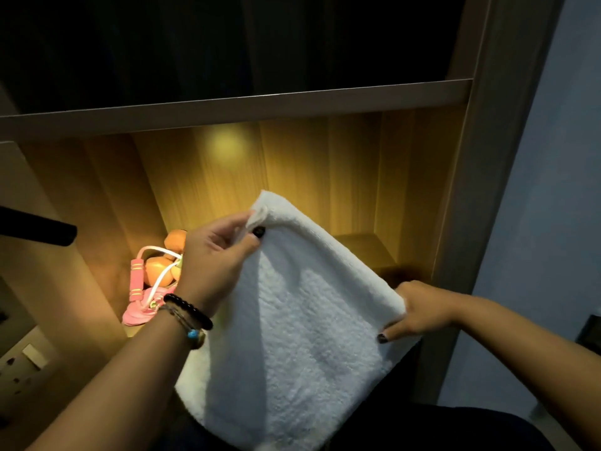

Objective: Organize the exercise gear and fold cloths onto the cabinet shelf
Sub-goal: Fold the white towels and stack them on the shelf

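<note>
A white towel [292, 320] hangs folded in front of the lit wooden cabinet shelf [361, 242]. My left hand [214, 258] pinches its upper left corner between thumb and fingers. At the right edge, my right hand [419, 310] grips the other top corner, lower than the left. On the left of the shelf lies a pink skipping rope [140, 288] with a white cord, and orange dumbbells [162, 258] sit behind it, partly hidden by my left hand.
A shelf board [227, 105] runs across above the lit compartment, dark above it. The cabinet's side post [471, 190] stands at the right, with a blue wall [546, 190] beyond. A black bar [39, 229] juts in from the left. Wall sockets [22, 362] are at lower left.
</note>
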{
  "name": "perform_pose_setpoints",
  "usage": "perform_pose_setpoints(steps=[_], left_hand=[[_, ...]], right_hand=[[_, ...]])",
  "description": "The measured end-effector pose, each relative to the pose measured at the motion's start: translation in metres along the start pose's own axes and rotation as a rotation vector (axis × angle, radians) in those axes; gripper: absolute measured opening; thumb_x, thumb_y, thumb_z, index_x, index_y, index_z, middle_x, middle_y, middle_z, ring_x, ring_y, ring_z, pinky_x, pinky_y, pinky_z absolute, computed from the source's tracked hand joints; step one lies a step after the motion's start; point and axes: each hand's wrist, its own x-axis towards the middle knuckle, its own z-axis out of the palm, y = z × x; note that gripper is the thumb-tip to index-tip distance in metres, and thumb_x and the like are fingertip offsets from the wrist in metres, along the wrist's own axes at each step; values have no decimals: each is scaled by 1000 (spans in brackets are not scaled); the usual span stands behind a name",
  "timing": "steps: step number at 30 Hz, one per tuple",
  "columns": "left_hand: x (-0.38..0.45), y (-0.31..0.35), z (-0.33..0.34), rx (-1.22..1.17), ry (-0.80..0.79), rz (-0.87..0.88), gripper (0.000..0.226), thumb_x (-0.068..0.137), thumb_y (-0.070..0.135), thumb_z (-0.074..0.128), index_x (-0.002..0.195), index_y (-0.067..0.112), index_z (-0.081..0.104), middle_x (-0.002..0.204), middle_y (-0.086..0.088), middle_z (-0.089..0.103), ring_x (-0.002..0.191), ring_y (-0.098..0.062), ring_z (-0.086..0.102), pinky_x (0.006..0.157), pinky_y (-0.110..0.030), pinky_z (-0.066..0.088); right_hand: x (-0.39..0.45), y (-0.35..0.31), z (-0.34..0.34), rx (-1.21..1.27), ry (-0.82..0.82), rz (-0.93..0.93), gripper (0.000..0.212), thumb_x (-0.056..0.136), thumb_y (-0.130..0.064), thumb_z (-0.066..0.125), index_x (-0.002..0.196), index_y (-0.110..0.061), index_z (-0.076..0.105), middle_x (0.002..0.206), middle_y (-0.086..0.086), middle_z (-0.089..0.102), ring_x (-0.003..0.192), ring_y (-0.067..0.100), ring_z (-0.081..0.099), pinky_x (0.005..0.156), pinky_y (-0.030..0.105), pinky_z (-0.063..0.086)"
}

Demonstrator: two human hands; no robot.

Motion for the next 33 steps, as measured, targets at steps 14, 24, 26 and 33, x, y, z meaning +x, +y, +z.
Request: perform_pose_setpoints(steps=[14, 24, 26, 33], left_hand=[[34, -31, -42, 131, 139, -303, 63, 86, -10, 58, 135, 26, 43, 121, -4, 58, 76, -1, 65, 52, -15, 52], [77, -37, -31, 119, 88, -465, 35, 88, -6, 49, 116, 11, 59, 122, -12, 59, 110, -28, 57, 91, -46, 48], [81, -42, -26, 6, 115, -474, 20, 92, 5, 46, 108, 9, 58, 112, -13, 60, 100, -27, 60, 86, -44, 48], [131, -49, -5, 6, 155, -450, 28, 86, 16, 56, 106, -3, 59, 90, -12, 58, 80, -24, 56, 70, -35, 44]], right_hand=[[-19, -36, -105, -528, 550, -84, 40, 79, -57, 65, 96, -21, 67, 94, -1, 64, 89, 14, 54, 84, 40, 44], [14, -21, -126, -257, 692, -110, 44, 67, -40, 82, 95, -7, 73, 115, 4, 51, 108, 17, 47, 80, 27, 44], [25, -14, -127, -146, 663, -72, 43, 66, -41, 82, 92, -8, 72, 107, 4, 60, 98, 17, 57, 72, 27, 51], [63, 0, -138, -56, 721, 73, 33, 67, -36, 84, 66, -18, 56, 70, 0, 56, 65, 13, 56, 46, 21, 38]])
